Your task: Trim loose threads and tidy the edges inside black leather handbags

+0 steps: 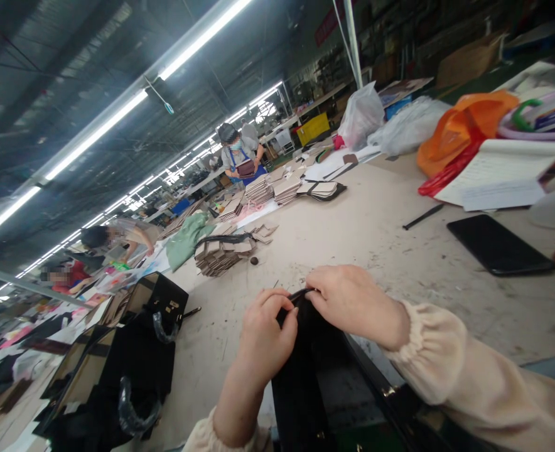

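Head view: the left hand (pixel 265 333) and right hand (pixel 353 304) both pinch the upper rim (pixel 300 294) of a black bag (pixel 297 383), which sits before the person at the near side of the table (pixel 381 229). The step looks like working that rim by finger; the next move probably calls for firm, even pressure along it.

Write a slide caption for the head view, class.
Left hand and right hand pinch a black bag at a cluttered worktable, phone lying nearby.
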`<control>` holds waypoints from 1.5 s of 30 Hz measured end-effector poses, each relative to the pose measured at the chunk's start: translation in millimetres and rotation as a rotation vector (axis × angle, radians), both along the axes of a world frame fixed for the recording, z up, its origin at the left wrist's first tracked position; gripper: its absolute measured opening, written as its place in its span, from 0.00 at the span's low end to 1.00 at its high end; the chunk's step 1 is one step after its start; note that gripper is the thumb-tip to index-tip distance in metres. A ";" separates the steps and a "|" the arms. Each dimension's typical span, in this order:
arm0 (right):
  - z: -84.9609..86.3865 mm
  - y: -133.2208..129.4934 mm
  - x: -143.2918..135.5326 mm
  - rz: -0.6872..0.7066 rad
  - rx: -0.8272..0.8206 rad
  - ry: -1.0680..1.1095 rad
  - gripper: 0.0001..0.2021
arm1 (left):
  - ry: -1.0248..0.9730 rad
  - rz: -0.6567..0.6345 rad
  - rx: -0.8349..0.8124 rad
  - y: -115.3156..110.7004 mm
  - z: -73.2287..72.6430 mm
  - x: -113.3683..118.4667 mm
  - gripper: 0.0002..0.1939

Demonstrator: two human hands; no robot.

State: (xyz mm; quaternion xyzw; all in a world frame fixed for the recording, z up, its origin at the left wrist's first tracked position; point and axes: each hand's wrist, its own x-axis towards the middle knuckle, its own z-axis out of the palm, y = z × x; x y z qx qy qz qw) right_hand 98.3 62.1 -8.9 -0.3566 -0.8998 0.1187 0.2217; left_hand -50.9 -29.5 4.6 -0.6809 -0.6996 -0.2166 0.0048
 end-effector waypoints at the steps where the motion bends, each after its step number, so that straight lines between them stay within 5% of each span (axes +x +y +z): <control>1: 0.2 0.3 -0.4 -0.001 -0.005 -0.006 0.10 | -0.026 0.017 -0.003 0.0 -0.3 -0.4 0.04; 10: -1.3 0.7 -2.7 -0.023 0.018 -0.003 0.10 | -0.058 -0.047 0.002 0.6 -0.8 -4.8 0.05; 45: 0.5 1.7 -3.1 -0.010 0.045 -0.021 0.10 | 0.085 0.167 -0.007 5.9 -8.1 1.0 0.09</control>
